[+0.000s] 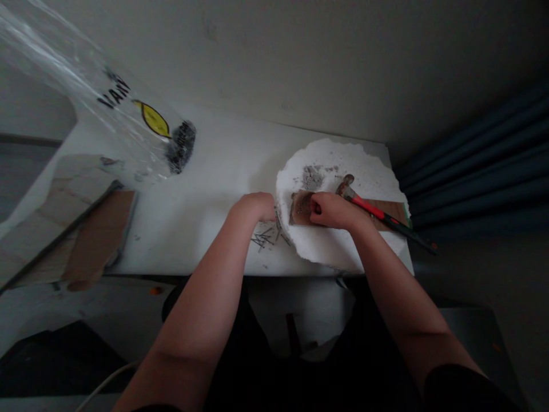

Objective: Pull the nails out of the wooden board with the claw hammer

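My right hand (334,210) is curled closed on the end of a brown wooden board (301,207) that lies across a white foam slab (338,171). My left hand (256,207) is closed in a loose fist at the slab's left edge, just above a scatter of several dark nails (265,237) on the white table (206,189); what its fingers hold is hidden. A red-handled hammer (377,213) lies on the board to the right of my right hand, head toward the slab's middle. Grey dust (312,176) sits on the foam behind the board.
A clear plastic bag (128,120) with black lettering and a yellow mark hangs at the upper left. Wooden boards (92,234) lie on the table's left end. A wall runs behind; dark blue curtain folds (480,166) stand at the right.
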Available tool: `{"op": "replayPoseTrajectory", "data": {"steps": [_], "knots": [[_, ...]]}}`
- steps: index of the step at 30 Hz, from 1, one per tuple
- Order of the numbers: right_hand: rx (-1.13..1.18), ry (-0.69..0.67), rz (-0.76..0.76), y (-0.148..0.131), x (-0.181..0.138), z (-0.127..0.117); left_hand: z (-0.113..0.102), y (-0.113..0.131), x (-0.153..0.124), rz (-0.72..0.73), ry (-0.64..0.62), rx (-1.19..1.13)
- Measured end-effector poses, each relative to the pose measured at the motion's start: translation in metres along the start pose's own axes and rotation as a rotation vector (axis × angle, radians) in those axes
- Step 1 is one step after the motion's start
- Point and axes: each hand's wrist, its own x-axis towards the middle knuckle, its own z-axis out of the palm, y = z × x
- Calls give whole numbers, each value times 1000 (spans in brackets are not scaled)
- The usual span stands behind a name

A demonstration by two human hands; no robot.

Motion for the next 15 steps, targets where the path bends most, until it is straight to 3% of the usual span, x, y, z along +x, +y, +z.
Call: {"op": "replayPoseTrajectory", "data": {"steps": [15], "knots": [[-88, -74, 34, -5, 5, -2, -3, 7, -4, 67, -68, 111]]}}
